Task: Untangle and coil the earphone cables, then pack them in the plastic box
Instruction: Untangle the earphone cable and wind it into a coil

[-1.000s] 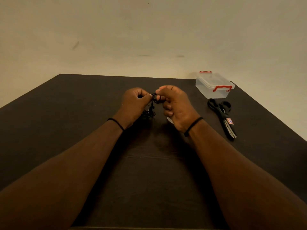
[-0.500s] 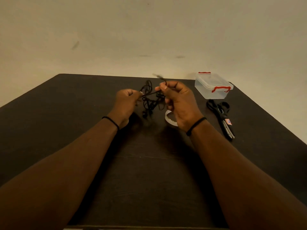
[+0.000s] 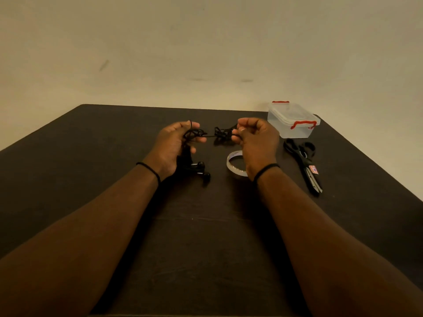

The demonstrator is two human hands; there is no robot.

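Left hand (image 3: 174, 143) and right hand (image 3: 254, 138) are raised over the dark brown table (image 3: 91, 170), a short way apart. Tangled thin black earphone cable (image 3: 219, 133) runs between them. Left fingers are loosely curled with cable loops draped over and through them; exact pinch point is hard to make out, black on dark. Right hand's fingers are curled in, thumb and fingertips pinching the other clump of cable; palm side is hidden. A single strand stretches across the gap between the clumps. Two black earbuds (image 3: 202, 171) hang or lie just below the left wrist, touching table or not: cannot tell. Cable down to them is lost in the hand's shadow.

Clear plastic box with red latches (image 3: 291, 122), lid on, sits at the far right of the table, right of the right hand; contents not readable. Black-handled scissors (image 3: 303, 162) lie in front of it, closed. A clear tape roll (image 3: 234, 164) lies on the table, partly hidden behind the right wrist. Thin black bands on both wrists. Both forearms cut off by the bottom edge.
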